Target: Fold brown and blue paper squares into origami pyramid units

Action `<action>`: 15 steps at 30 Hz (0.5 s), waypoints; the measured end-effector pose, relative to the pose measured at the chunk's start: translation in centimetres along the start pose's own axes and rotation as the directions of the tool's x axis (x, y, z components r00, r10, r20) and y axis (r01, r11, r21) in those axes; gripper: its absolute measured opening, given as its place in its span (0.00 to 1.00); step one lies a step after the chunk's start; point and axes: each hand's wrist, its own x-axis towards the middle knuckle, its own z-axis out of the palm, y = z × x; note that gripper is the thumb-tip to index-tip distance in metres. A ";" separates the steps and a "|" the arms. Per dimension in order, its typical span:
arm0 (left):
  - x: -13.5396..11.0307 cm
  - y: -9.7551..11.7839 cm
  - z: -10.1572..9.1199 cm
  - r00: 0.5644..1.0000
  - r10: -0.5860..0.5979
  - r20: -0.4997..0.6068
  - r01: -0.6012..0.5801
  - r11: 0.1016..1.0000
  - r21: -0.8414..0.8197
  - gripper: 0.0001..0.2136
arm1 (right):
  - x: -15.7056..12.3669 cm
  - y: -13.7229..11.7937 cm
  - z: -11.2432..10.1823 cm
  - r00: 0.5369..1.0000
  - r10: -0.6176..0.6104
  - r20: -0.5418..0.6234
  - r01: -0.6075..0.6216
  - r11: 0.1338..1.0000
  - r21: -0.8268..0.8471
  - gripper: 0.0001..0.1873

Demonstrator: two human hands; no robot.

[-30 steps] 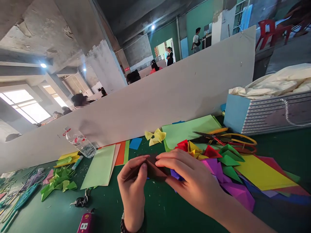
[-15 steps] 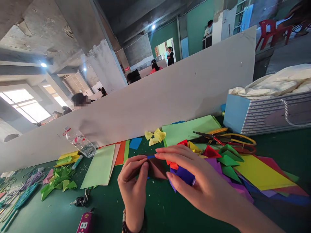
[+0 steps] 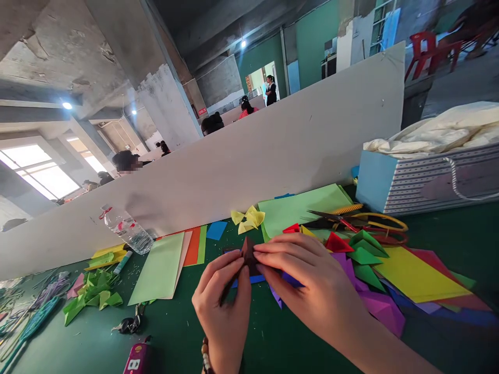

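Observation:
A folded piece of brown paper [image 3: 248,252] stands between my two hands above the green table. My left hand [image 3: 225,296] pinches its left side between thumb and fingers, and part of the paper is hidden behind them. From the right, my right hand [image 3: 300,267] grips the other side with its fingertips. Blue paper [image 3: 255,279] lies just beyond and below the brown piece. Folded purple pieces [image 3: 380,309], green pieces [image 3: 368,249] and red pieces [image 3: 338,242] are heaped by my right hand. A ring of folded yellow pieces [image 3: 253,218] sits behind my hands.
Scissors [image 3: 374,223] and a yellow sheet [image 3: 421,272] lie at the right, before a paper bag [image 3: 378,182]. A water bottle [image 3: 128,231], pale green sheets [image 3: 159,270], keys [image 3: 130,323] and a purple box [image 3: 137,358] are at the left. A low white partition [image 3: 304,150] runs behind.
My right hand has closed in from hovering to grip the brown paper. The paper has turned and now shows a pointed fold. My left hand has moved slightly right.

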 end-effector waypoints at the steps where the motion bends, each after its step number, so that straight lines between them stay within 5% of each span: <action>1: 0.0 0.1 0.0 1.000 -0.005 0.007 0.005 1.000 -0.011 0.09 | 0.0 0.0 -0.1 1.000 -0.002 -0.014 0.002 1.000 -0.014 0.07; 7: -0.1 0.2 -0.2 0.983 -0.124 0.134 0.138 0.985 -0.100 0.09 | 0.2 0.1 -0.3 0.999 -0.043 -0.021 0.041 0.998 -0.048 0.10; 15: -0.1 -0.2 0.2 0.997 -0.075 0.018 0.074 0.996 0.052 0.06 | 0.0 -0.8 0.4 0.990 -0.138 0.001 0.138 0.990 -0.033 0.10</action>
